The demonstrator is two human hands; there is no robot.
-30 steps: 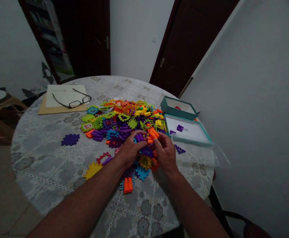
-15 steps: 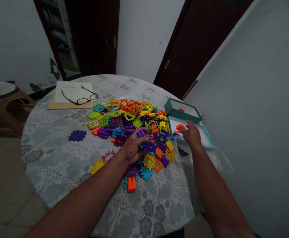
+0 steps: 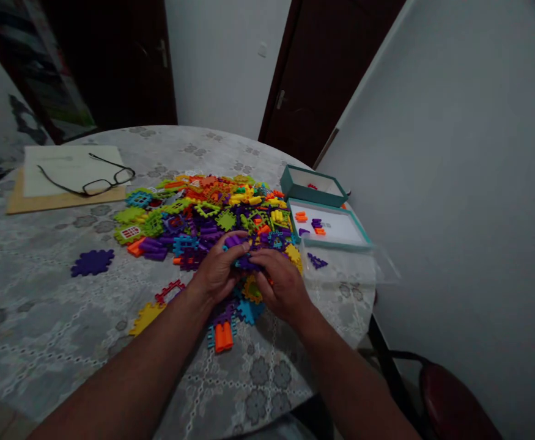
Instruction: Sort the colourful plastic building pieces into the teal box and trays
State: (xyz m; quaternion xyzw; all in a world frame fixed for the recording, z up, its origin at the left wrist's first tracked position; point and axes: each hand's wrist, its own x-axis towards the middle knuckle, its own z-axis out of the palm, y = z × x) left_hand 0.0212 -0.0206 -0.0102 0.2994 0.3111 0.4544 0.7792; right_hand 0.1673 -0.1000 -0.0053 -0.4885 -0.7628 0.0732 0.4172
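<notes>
My left hand [image 3: 217, 267] is closed around joined purple plastic building blocks [image 3: 234, 242], with a little blue showing at their edge. My right hand [image 3: 282, 282] meets it from the right, its fingers pinched on the same blocks. Both hands are over the front of a heap of colourful interlocking building blocks [image 3: 207, 211]. Below them, a purple and blue assembly with two orange tubes [image 3: 224, 336] lies on the table. My fingers hide part of the held blocks.
On the right, a teal-rimmed box lid [image 3: 340, 235] holds orange and purple blocks, with a teal box [image 3: 315, 189] behind it. A clear plastic cover [image 3: 354, 269] lies in front. At left are a purple block [image 3: 92, 263], papers [image 3: 60, 162] and glasses [image 3: 97, 186].
My right hand has come back from the lid to my left hand and the blocks there. Orange pieces now lie in the lid. The view has swung to the right.
</notes>
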